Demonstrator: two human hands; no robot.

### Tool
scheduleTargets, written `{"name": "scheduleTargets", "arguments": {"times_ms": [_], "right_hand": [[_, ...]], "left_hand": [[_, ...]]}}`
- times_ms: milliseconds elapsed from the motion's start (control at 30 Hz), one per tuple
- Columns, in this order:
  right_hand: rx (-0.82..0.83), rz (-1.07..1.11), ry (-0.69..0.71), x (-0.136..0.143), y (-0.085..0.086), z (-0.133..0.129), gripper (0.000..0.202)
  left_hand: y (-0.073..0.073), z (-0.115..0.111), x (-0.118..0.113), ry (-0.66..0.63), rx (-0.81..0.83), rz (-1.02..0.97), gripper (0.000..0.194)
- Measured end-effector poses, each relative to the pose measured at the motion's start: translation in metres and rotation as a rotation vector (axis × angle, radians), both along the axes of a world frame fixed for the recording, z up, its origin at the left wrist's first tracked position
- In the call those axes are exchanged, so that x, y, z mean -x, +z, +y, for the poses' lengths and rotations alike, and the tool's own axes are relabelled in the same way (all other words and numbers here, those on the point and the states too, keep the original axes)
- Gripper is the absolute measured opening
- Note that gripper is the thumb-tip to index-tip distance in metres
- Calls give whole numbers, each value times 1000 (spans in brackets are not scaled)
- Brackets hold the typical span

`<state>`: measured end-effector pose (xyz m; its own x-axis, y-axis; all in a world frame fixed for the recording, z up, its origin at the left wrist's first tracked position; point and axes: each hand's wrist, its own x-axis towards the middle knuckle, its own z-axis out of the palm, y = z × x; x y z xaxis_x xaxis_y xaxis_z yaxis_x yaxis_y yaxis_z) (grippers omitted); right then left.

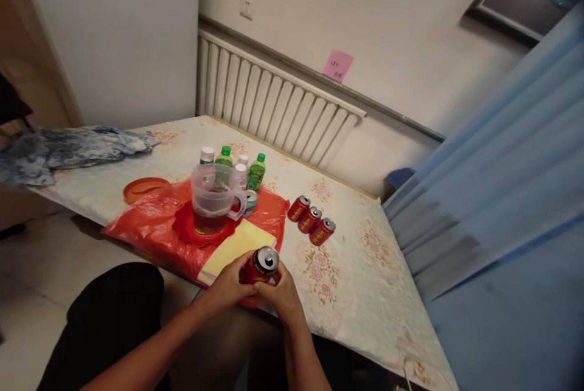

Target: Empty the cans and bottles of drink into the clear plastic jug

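A red drink can (259, 266) with an opened top is clasped between my two hands near the table's front edge. My left hand (232, 281) wraps its left side, and my right hand (283, 294) closes round its right side, thumbs meeting in front. Just behind the left hand lies a yellow cloth or paper (241, 242). Further back, a clear plastic jug (212, 196) with dark liquid in it stands on a red scalloped tray (182, 227). To the right, three red cans (310, 219) stand in a row on the tablecloth.
Red plastic sheeting (146, 227) lies under the tray. Several bottles (256, 173), a small tin (250, 201) and an orange lid (145, 189) are around the jug. Patterned blue fabric (91, 148) covers the far left. A radiator (274, 102) is behind the table; a blue curtain (479, 196) hangs right.
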<state>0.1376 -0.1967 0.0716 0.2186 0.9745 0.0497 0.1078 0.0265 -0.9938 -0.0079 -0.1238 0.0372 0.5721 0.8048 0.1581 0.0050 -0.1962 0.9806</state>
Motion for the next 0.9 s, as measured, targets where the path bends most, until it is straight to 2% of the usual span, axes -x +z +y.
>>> {"name": "scheduleTargets", "arguments": {"times_ms": [167,233,300,433,567,733,900], "right_hand": [[3,24,-122,-18,-9,-10,61],[-20,33,-177,-30,-12,-14,57],[-33,46,-246,-46,-16,-17,53],[-63,38,-407,-84,-27,-19,54],[-58,-9,-545,-119,-37,-18,58],[-40,-46,-645,-152,-42,-16,56],[-62,-69,-747,-181,-48,-13,56]], "left_hand": [[5,-3,-21,-156,-23,42,82],[2,1,-28,-164,-77,101,83],[-6,12,-33,-98,-165,205,78],[-30,44,-40,119,-431,444,56],[-49,70,-41,186,-675,667,46],[-59,76,-41,232,-858,782,43],[-61,77,-41,237,-882,777,43]]}}
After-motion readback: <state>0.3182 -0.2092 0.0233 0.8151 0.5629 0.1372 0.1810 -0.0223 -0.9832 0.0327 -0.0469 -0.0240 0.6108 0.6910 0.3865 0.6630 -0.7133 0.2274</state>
